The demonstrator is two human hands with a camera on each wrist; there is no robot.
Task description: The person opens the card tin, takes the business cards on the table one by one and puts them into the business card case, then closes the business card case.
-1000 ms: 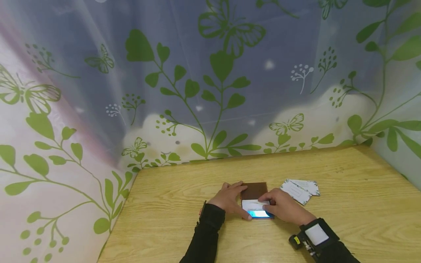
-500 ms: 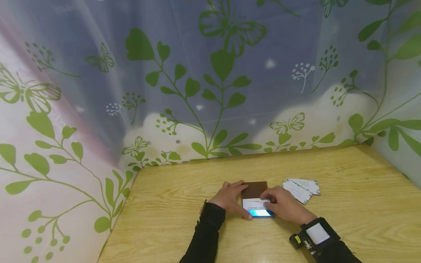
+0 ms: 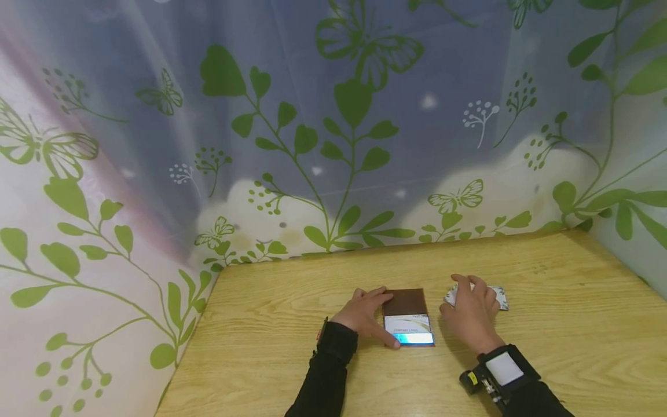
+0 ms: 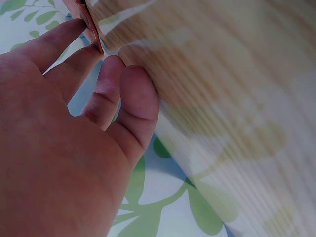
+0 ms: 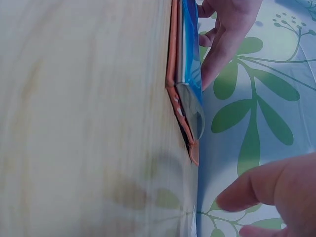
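Observation:
A brown card holder lies unfolded on the table, a white and blue card reading "COMPANY LOGO" in its lower half. My left hand rests along its left side, fingers near the top and thumb at the bottom left corner. In the left wrist view, fingertips meet the holder's orange edge. My right hand reaches over the leaf-patterned white cards, covering most of them. The right wrist view shows the holder's plastic sleeve side-on, with thumb and finger apart below it.
The wood-grain table extends around both hands. A curtain printed with green leaves and butterflies hangs along its back and sides. Black wrist mounts sit on both forearms.
My right hand has left the card in the holder and moved right, over the loose white cards. My left hand has stayed at the holder's left side.

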